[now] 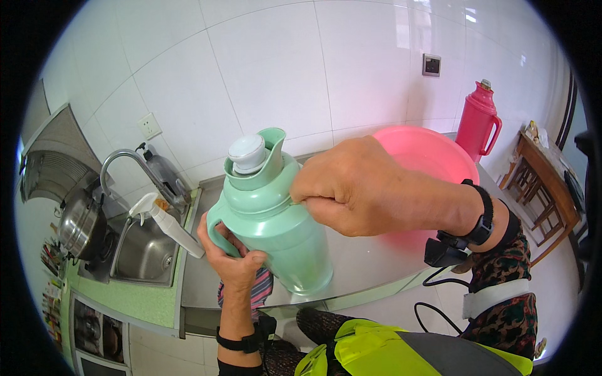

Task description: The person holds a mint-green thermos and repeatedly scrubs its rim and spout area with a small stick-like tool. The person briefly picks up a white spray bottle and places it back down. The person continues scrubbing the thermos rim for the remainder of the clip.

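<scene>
A pale green thermos flask [287, 235] stands on the metal counter, its white stopper [247, 152] seated beside the pouring spout. My left hand [233, 254] grips the flask's handle from the left, thumb against the body. At the seam below the flask's shoulder, my right hand [348, 188] is closed with its fingertips pinched together against the right side; whether a small thing is between them is hidden. A striped cloth [261, 289] lies partly behind my left wrist. Left of the flask, a white spray bottle [169, 225] leans at a tilt.
Behind my right arm sits a pink plastic basin [423, 145], with a red thermos flask [475, 122] beyond it. To the left are a steel sink [146, 254], a curved faucet [127, 152], a soap dispenser bottle [162, 171] and a steel pot [82, 225]. A wooden table [555, 183] stands far right.
</scene>
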`<state>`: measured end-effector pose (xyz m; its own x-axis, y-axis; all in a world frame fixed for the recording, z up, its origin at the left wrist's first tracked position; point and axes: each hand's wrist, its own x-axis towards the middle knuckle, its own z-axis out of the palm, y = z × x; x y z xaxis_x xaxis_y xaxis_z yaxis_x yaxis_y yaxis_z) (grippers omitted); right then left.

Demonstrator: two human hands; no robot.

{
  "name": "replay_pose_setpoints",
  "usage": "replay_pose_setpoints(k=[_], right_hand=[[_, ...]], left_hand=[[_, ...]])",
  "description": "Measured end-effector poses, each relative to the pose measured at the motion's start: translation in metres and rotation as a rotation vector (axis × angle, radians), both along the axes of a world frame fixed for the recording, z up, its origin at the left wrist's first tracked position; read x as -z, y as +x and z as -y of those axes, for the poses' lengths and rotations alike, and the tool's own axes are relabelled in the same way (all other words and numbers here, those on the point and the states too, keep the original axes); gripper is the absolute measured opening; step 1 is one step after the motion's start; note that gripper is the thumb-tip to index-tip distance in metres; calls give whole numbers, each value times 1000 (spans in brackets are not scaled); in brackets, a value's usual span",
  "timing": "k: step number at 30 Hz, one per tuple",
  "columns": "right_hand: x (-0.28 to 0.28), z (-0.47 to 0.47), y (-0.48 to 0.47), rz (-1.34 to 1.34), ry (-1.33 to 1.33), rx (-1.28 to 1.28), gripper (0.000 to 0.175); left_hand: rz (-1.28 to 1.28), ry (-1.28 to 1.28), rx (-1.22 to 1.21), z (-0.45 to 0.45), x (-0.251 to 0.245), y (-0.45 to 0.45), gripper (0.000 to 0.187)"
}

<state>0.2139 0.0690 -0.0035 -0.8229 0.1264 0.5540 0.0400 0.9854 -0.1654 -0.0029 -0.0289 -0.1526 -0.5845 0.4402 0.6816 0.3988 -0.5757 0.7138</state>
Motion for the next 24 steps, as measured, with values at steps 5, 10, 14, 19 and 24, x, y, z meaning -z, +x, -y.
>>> replay_pose_setpoints(k=[5, 10, 14, 19, 24], right_hand=[[-3, -1, 1, 35, -13, 117, 9], [-4, -3, 1, 54, -23, 13, 11], [-5, -3, 1, 43, -36, 121, 11], [-4, 0, -1, 75, -50, 28, 11], [-5, 1, -1, 43, -55, 42, 10]], left_hand=[[4, 8, 4, 0, 1, 0, 125], [-2, 8, 19, -1, 0, 0, 126], [15, 25, 22, -1, 0, 2, 126], [15, 7, 20, 1, -1, 2, 125], [17, -6, 7, 2, -1, 2, 124]])
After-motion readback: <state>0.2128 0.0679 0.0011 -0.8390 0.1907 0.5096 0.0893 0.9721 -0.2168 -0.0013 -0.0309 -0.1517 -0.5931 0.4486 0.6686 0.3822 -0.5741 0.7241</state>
